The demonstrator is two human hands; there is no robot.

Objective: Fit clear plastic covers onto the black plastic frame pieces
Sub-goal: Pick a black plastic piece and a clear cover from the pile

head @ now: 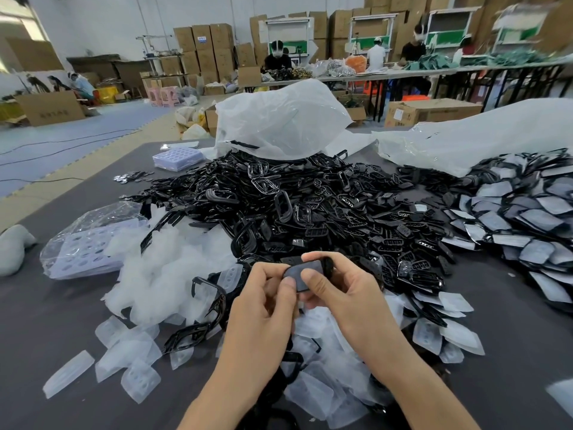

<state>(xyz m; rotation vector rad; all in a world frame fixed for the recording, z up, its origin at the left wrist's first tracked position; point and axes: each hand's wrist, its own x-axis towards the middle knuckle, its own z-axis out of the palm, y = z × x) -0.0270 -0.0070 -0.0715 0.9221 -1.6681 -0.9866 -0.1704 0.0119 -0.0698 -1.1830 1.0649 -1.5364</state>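
The left hand [263,293] and right hand [341,290] are pinching one black frame piece [305,274] between them, thumbs pressing on its greyish face and the right forefinger curling over its top edge. Loose clear covers [136,346] are lying under the wrists on the grey table [46,321]. Beyond, a heap of black frames [279,206] is spreading across the middle, with covered pieces [527,218] piling up on the right and a white bag [279,119] slumping behind.
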